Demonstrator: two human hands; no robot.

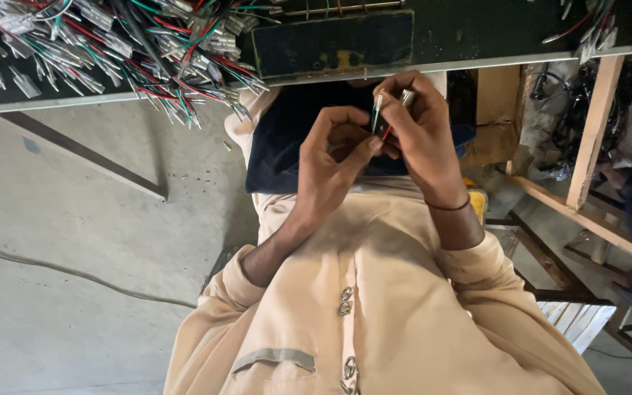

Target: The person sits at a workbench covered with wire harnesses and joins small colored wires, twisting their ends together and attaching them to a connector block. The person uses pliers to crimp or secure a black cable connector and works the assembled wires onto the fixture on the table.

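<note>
Dark work surface [477,33] with a pale front edge

A heap of cut wires [111,51] in red, green, white and black, with metal terminals, spills over its edge; a flat dark rectangular pad [330,40] lies beside them, more wire ends [608,29] farther along.

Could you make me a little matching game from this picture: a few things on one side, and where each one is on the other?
Things:
1. Wire heap
2. Dark panel
3. Thin band
4. Green and red wires

Places:
A. Around the wrist of the right hand
B. Pinched between the fingers of both hands, left hand included
C. On the bench, far left side
D. On the bench, just above the hands

Pairs: 1-C, 2-D, 3-A, 4-B
</note>
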